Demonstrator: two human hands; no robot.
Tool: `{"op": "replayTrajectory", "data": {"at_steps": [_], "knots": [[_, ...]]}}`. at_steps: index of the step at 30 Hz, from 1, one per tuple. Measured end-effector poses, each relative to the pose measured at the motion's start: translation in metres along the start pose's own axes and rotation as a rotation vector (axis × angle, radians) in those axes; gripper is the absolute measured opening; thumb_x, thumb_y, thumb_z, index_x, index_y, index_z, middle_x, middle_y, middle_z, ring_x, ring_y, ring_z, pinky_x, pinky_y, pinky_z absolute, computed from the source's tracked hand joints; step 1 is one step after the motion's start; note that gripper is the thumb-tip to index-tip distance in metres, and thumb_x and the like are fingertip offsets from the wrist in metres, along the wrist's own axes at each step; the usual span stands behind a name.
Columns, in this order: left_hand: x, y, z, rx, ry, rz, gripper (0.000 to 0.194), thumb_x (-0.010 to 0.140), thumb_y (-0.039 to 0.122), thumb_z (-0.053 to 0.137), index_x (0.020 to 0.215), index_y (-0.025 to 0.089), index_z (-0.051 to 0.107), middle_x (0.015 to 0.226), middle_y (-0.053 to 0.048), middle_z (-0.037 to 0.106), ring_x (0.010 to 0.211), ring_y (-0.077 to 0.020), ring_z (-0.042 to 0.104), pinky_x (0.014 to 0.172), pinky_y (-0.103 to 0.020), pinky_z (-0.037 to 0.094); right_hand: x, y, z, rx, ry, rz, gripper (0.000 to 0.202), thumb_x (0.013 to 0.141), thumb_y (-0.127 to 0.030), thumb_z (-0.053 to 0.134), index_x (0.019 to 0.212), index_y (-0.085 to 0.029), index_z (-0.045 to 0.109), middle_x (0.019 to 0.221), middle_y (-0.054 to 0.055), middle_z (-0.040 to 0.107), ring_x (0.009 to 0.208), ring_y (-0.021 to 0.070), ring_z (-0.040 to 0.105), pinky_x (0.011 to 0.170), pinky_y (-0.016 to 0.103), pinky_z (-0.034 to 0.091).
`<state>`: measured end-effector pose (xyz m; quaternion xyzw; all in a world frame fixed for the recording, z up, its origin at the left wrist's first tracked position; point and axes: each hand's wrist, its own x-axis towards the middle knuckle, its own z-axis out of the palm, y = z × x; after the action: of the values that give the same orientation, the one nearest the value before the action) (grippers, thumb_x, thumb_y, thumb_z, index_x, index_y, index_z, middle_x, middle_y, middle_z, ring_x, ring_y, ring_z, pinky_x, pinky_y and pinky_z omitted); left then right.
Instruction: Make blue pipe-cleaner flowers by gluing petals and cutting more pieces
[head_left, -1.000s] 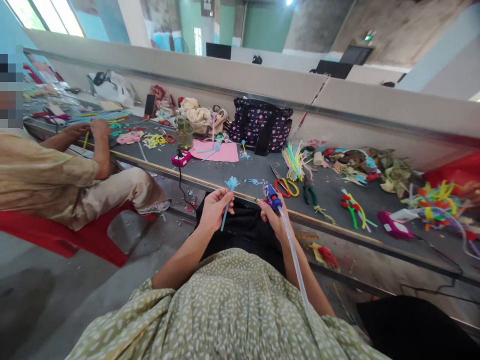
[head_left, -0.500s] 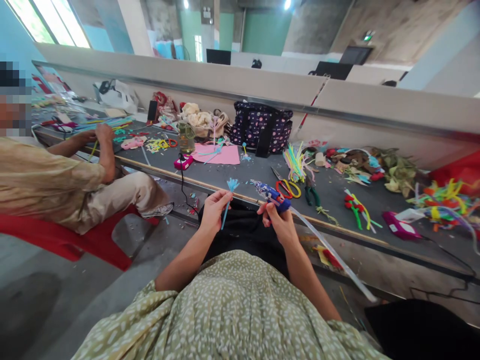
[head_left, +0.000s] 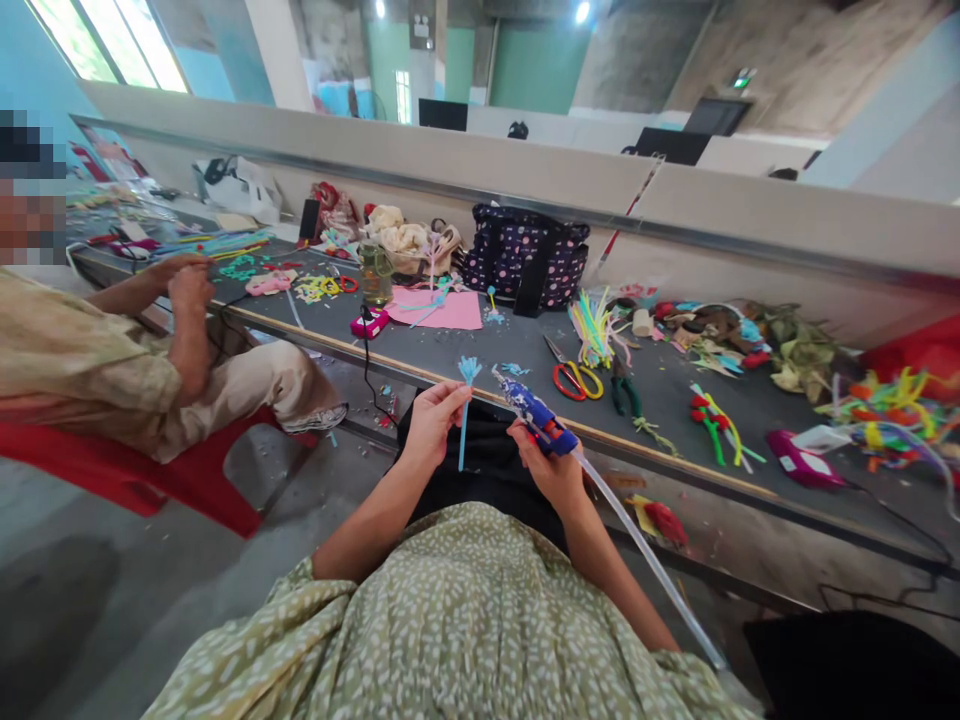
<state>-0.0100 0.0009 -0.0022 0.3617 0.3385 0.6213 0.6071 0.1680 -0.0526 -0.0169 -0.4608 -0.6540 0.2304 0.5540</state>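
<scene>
Cluttered grey worktable [head_left: 517,338] before both hands [head_left: 430,420], pale partition [head_left: 420,160] behind.

A narrow gap is separating the blue stem [head_left: 464,428] from the glue gun [head_left: 536,414]. Beyond, bare table [head_left: 517,340] is stretching between the pink sheet [head_left: 459,313] and the scissors [head_left: 576,380]; the dark bag [head_left: 517,250] is blocking the back, pliers [head_left: 626,396] crowding the right.

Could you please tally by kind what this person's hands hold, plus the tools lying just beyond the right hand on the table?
Blue fringed stem (left hand): 1
Glue gun (right hand): 1
Scissors with red and yellow handles: 1
Green-handled pliers or cutters: 1
Total: 4
</scene>
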Motion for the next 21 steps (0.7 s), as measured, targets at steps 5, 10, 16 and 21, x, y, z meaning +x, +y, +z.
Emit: {"op": "replayTrajectory", "data": {"at_steps": [5, 10, 16, 21], "knots": [[-0.0027, 0.0012, 0.0025, -0.004, -0.008, 0.002, 0.024, 0.066, 0.032, 0.08, 0.074, 0.013, 0.068, 0.064, 0.002, 0.06, 0.047, -0.0035, 0.045, 0.044, -0.018, 0.034, -0.0015, -0.0064, 0.0031, -0.075, -0.022, 0.009, 0.018, 0.084, -0.038, 0.065, 0.088, -0.02, 0.065, 0.066, -0.001, 0.062, 0.054, 0.0119, 0.054, 0.055, 0.024, 0.047], [-0.0036, 0.0001, 0.0023, -0.011, -0.036, 0.012, 0.022, 0.067, 0.031, 0.08, 0.075, 0.014, 0.069, 0.065, 0.002, 0.06, 0.049, -0.0036, 0.046, 0.045, -0.018, 0.035, -0.0022, -0.0089, 0.007, -0.105, -0.031, 0.004, 0.018, 0.083, -0.04, 0.066, 0.085, -0.022, 0.064, 0.065, -0.002, 0.062, 0.054, 0.0127, 0.054, 0.057, 0.025, 0.048], [-0.0064, 0.0008, 0.0042, -0.007, -0.047, 0.004, 0.022, 0.068, 0.032, 0.079, 0.074, 0.014, 0.069, 0.066, 0.001, 0.061, 0.049, -0.0037, 0.047, 0.047, -0.018, 0.036, -0.0016, -0.008, 0.0079, -0.131, -0.032, -0.015, 0.019, 0.082, -0.041, 0.065, 0.084, -0.022, 0.064, 0.071, 0.0, 0.065, 0.062, 0.0158, 0.059, 0.062, 0.028, 0.051], [-0.0079, 0.0026, 0.006, -0.01, -0.045, -0.009, 0.023, 0.066, 0.032, 0.081, 0.074, 0.014, 0.069, 0.065, 0.001, 0.062, 0.049, -0.0036, 0.047, 0.046, -0.018, 0.035, -0.0013, -0.0063, 0.0074, -0.155, -0.01, -0.019, 0.02, 0.082, -0.043, 0.065, 0.082, -0.023, 0.063, 0.068, 0.0, 0.064, 0.061, 0.0155, 0.057, 0.061, 0.027, 0.05]]}}
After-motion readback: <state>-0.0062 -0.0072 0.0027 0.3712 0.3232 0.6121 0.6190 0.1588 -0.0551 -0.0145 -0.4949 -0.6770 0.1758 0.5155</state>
